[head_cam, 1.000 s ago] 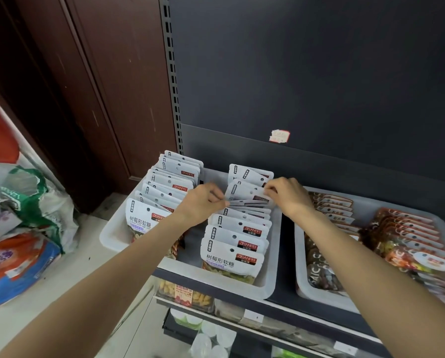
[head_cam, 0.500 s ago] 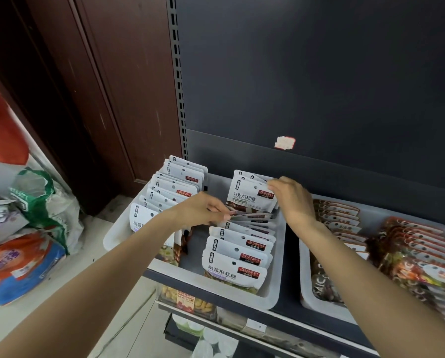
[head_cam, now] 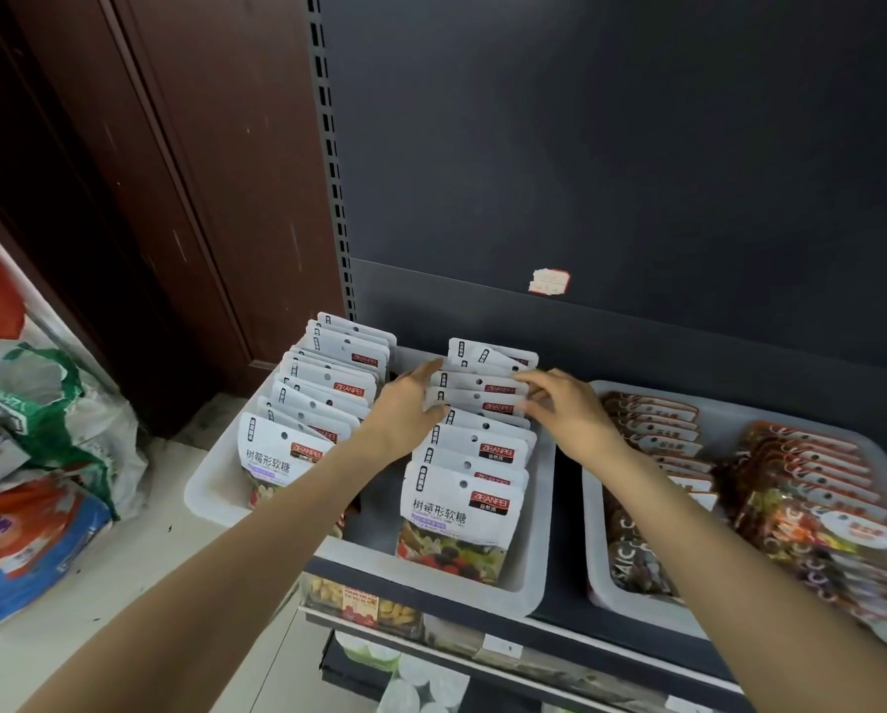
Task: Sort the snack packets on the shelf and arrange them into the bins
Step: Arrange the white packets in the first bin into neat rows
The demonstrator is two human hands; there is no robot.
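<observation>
A white bin [head_cam: 531, 568] on the shelf holds two rows of white snack packets. The left row [head_cam: 323, 398] stands undisturbed. My left hand [head_cam: 405, 411] and my right hand [head_cam: 567, 416] close on opposite edges of two white packets [head_cam: 482, 391] near the back of the right row. Fingers lie behind these packets and thumbs in front. They lean forward, tucked among the others. The front packet of that row [head_cam: 462, 512] shows berry sweets.
A second white bin [head_cam: 598, 573] to the right holds brown packets [head_cam: 652, 429] and orange-red packets [head_cam: 811, 481]. The dark shelf back panel [head_cam: 585, 172] rises behind. Lower shelves carry more goods [head_cam: 364, 607]. Sacks and bags [head_cam: 45, 455] lie on the floor at left.
The packet I held raised above the right row has come down and now sits tucked into that row. Both hands stayed at its edges and moved slightly lower.
</observation>
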